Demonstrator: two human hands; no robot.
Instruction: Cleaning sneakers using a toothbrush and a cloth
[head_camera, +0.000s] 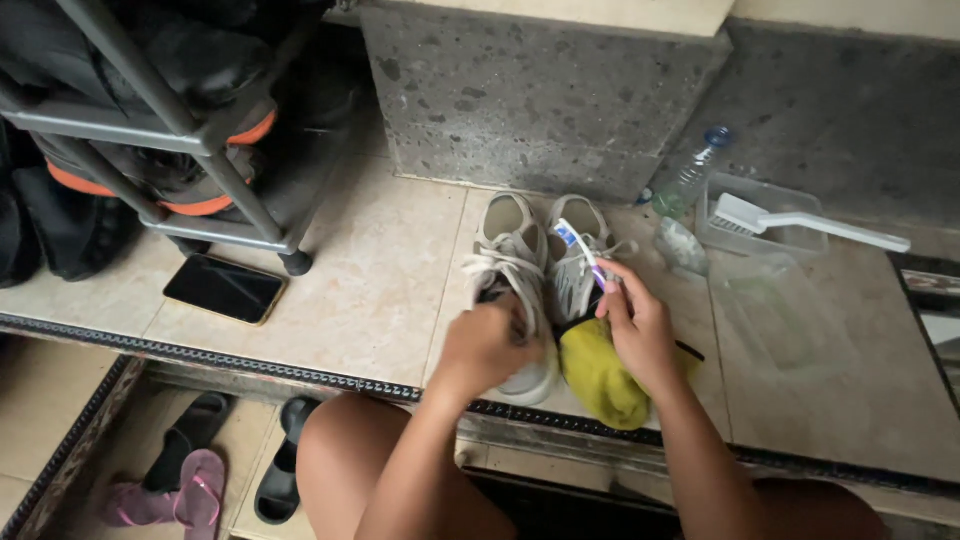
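Note:
Two pale grey lace-up sneakers stand side by side on the tiled ledge. My left hand (487, 345) grips the front of the left sneaker (510, 250). The right sneaker (578, 245) lies beside it, its toe hidden under a yellow-green cloth (600, 380). My right hand (640, 325) rests over that cloth and holds a toothbrush (578, 248) with a white and blue head, which points up over the right sneaker's laces.
A clear plastic bottle (692, 172) leans at the stone block. A clear tub (770, 230) holds a white brush (810, 222); a second clear tub (785, 320) sits nearer. A black phone (224, 288) lies by the metal shoe rack (190, 140). Sandals (190, 480) lie on the lower floor.

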